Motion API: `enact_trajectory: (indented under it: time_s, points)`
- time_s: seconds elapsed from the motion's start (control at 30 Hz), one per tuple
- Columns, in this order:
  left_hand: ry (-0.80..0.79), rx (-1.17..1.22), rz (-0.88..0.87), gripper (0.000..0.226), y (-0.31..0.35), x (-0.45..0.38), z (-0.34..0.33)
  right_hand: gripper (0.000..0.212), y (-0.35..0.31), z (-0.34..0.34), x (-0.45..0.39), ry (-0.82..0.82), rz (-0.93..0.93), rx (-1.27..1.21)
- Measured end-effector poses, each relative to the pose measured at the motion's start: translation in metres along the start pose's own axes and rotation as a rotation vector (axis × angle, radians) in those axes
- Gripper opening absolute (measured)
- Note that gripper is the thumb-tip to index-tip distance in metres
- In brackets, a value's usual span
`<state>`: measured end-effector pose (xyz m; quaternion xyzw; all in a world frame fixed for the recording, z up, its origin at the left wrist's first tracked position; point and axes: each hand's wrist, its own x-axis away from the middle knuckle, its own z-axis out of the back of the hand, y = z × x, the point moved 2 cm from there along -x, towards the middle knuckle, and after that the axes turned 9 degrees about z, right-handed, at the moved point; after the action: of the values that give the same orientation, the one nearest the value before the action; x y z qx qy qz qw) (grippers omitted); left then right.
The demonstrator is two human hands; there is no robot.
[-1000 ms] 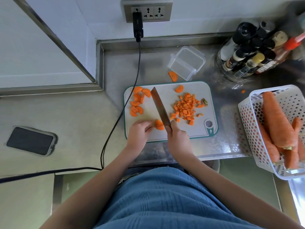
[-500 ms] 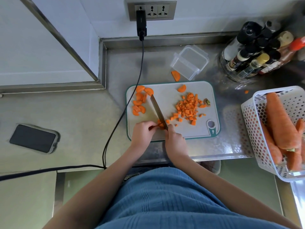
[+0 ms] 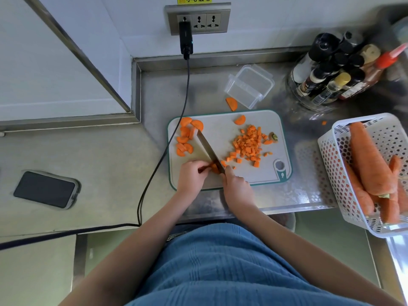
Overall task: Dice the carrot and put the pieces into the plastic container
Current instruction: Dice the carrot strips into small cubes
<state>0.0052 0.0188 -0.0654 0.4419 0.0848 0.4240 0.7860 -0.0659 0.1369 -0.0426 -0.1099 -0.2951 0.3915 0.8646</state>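
Note:
On the white cutting board (image 3: pixel 220 131) my left hand (image 3: pixel 191 176) pinches a carrot slice (image 3: pixel 213 168) against the surface. My right hand (image 3: pixel 237 188) grips the knife (image 3: pixel 208 149) by its handle, the blade running up-left and cutting into that slice. A heap of diced carrot (image 3: pixel 248 143) lies on the board's right half. Several half-round slices (image 3: pixel 184 138) wait at the board's upper left. The clear plastic container (image 3: pixel 249 86) stands behind the board, tilted, with nothing inside. One slice (image 3: pixel 231 103) lies off the board beside it.
A white basket (image 3: pixel 331 155) of whole carrots (image 3: pixel 368 160) sits at the right. Sauce bottles (image 3: pixel 331 71) cluster at the back right. A black cable (image 3: pixel 174 133) runs from the wall socket past the board's left edge. A phone (image 3: pixel 45 189) lies at the left.
The blade has come down and forward through the slice under my left hand, whose fingers have edged back. A few fresh dice lie beside the blade. The camera view has shifted slightly.

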Motion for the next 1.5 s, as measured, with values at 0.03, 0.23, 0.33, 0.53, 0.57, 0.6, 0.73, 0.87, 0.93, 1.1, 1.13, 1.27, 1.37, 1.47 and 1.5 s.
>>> enact_trajectory:
  time_s: [0.03, 0.23, 0.33, 0.53, 0.57, 0.6, 0.73, 0.87, 0.93, 1.1, 1.13, 1.27, 1.37, 1.47, 1.5]
  points:
    - [-0.008, -0.008, -0.002, 0.012, 0.0, 0.0, 0.0, 0.026, 0.001, -0.001, 0.0, 0.001, -0.001, 0.013]
    - [-0.086, -0.052, 0.061, 0.02, 0.003, -0.003, -0.006, 0.026, -0.001, -0.004, -0.002, 0.006, -0.005, 0.043]
    - [-0.097, -0.058, 0.082, 0.019, 0.004, -0.009, -0.008, 0.022, -0.002, -0.003, -0.002, 0.005, -0.011, 0.022]
    - [-0.143, -0.08, 0.015, 0.017, 0.001, -0.002, -0.015, 0.016, -0.004, 0.0, -0.007, 0.02, 0.012, 0.012]
    - [-0.128, -0.084, 0.011, 0.018, 0.001, 0.001, -0.016, 0.016, -0.005, 0.0, -0.007, 0.024, 0.018, 0.011]
    - [-0.111, -0.086, 0.008, 0.018, 0.001, 0.003, -0.017, 0.015, -0.004, 0.0, -0.007, 0.027, 0.022, 0.007]
    - [-0.083, -0.058, 0.011, 0.017, 0.001, 0.002, -0.017, 0.016, 0.003, 0.005, -0.005, 0.028, 0.014, -0.015]
    - [-0.053, 0.047, 0.138, 0.019, 0.008, -0.006, -0.02, 0.025, 0.017, 0.021, 0.007, 0.166, 0.006, -0.167]
    - [-0.127, 0.224, 0.257, 0.021, 0.018, -0.009, -0.027, 0.02, 0.024, 0.026, 0.01, 0.23, -0.002, -0.237]
    - [-0.204, 0.457, 0.344, 0.027, 0.021, -0.011, -0.028, 0.025, 0.037, 0.033, 0.016, 0.237, -0.011, -0.096]
    - [-0.161, 0.391, 0.31, 0.026, 0.018, -0.01, -0.022, 0.028, 0.038, 0.034, 0.016, 0.22, -0.016, -0.053]
    - [0.078, 0.147, 0.154, 0.021, 0.016, 0.0, 0.001, 0.053, 0.041, 0.039, 0.016, 0.141, -0.008, 0.125]
    - [0.254, 0.0, -0.111, 0.018, 0.032, 0.004, 0.014, 0.059, 0.041, 0.045, 0.016, 0.139, 0.023, 0.227]
    - [0.182, -0.196, -0.533, 0.023, 0.055, 0.003, 0.012, 0.05, 0.04, 0.053, 0.013, 0.17, 0.034, 0.354]
    - [0.11, -0.265, -0.633, 0.025, 0.061, 0.003, 0.008, 0.052, 0.04, 0.055, 0.013, 0.226, 0.075, 0.426]
